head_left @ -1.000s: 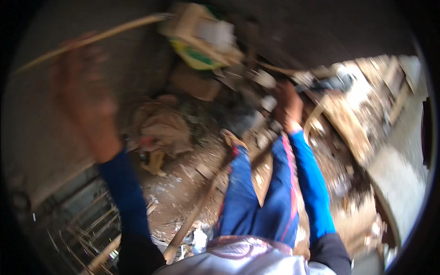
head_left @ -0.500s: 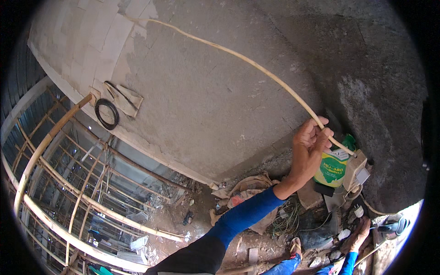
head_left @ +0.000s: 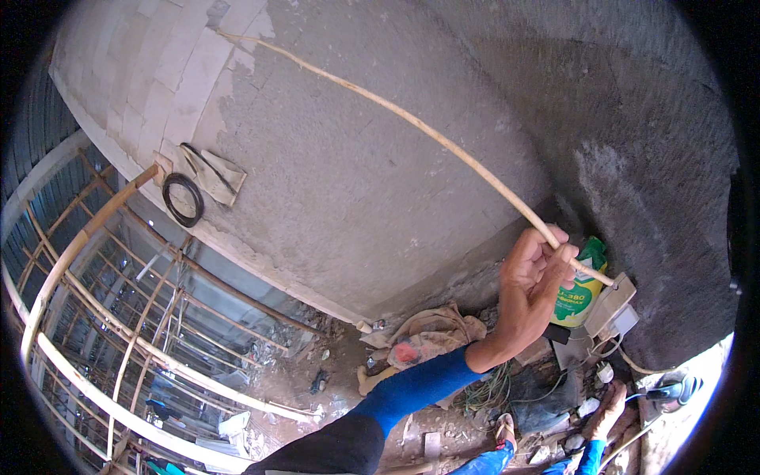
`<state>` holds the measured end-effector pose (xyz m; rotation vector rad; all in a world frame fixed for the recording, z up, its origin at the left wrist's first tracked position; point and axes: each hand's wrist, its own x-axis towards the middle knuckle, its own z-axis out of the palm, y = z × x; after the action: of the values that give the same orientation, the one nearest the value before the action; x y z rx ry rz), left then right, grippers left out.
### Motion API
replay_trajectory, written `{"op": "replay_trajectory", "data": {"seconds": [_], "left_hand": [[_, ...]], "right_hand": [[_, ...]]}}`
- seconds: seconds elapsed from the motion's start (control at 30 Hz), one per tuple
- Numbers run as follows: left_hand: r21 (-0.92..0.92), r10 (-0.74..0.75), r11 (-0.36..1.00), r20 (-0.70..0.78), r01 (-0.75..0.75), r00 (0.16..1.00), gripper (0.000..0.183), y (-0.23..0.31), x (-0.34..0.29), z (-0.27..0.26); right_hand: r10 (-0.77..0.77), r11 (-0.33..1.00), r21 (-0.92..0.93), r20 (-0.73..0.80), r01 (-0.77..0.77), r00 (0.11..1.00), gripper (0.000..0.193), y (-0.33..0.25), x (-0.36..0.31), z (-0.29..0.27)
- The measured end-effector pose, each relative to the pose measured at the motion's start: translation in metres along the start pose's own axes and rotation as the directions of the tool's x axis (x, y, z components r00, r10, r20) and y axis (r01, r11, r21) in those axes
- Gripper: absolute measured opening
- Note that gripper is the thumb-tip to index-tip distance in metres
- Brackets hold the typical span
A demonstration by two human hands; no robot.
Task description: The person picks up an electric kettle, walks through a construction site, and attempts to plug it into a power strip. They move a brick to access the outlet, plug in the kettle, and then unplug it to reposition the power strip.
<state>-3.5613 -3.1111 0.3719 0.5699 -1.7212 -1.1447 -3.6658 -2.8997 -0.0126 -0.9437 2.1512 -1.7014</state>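
Observation:
My left hand (head_left: 538, 273), in a blue sleeve with a dark upper part, grips a long thin wooden stick (head_left: 443, 142) near its lower end. The stick slants up across the grey wall to its pale blocks at the upper left. Its lower tip meets a flat light-coloured board (head_left: 608, 305) with a white socket (head_left: 625, 322) on it. Low at the right is my right hand (head_left: 608, 410), fingers closed together at a white electrical plug (head_left: 604, 372); its palm is turned away. Behind the left hand stands a green and yellow bag (head_left: 571, 301), partly covered.
Bamboo scaffolding (head_left: 119, 332) fills the left side. A black coil (head_left: 183, 199) lies beside a pale bag-like piece (head_left: 222, 178). Below are crumpled sacks (head_left: 427, 332), tangled cords (head_left: 489, 389), rubble and a dark power tool (head_left: 673, 389). My sandalled foot (head_left: 507, 430) shows below.
The left hand and the stick's lower part have dropped slightly, and the board with the socket has tilted. My right hand and the plug have shifted left, closer under the board.

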Motion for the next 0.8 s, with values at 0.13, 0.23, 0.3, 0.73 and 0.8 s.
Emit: {"op": "replay_trajectory", "data": {"seconds": [0.13,0.23,0.3,0.73,0.8], "left_hand": [[-0.041,-0.001,0.999,-0.031,0.000,1.000,0.020,0.013,-0.007,0.004],[-0.040,0.011,0.999,-0.022,-0.012,1.000,0.020,0.025,-0.010,0.009],[-0.033,0.021,0.999,-0.008,-0.021,1.000,0.019,0.032,-0.009,0.012],[0.037,-0.224,0.973,-0.053,0.226,0.973,0.019,-0.017,0.002,-0.031],[0.028,-0.242,0.969,-0.067,0.244,0.968,0.019,-0.028,-0.002,-0.043]], "right_hand": [[-0.006,1.000,-0.003,-0.003,0.006,1.000,0.028,-0.002,0.005,0.000],[-0.009,1.000,-0.009,0.006,0.009,1.000,0.029,-0.002,0.008,0.001],[-0.006,1.000,-0.016,0.022,0.007,1.000,0.029,-0.001,0.008,0.001],[0.019,0.964,-0.265,0.175,0.028,0.984,0.033,0.051,-0.001,0.003],[0.081,0.996,-0.045,0.142,-0.075,0.987,0.020,0.046,-0.001,0.003]]}}
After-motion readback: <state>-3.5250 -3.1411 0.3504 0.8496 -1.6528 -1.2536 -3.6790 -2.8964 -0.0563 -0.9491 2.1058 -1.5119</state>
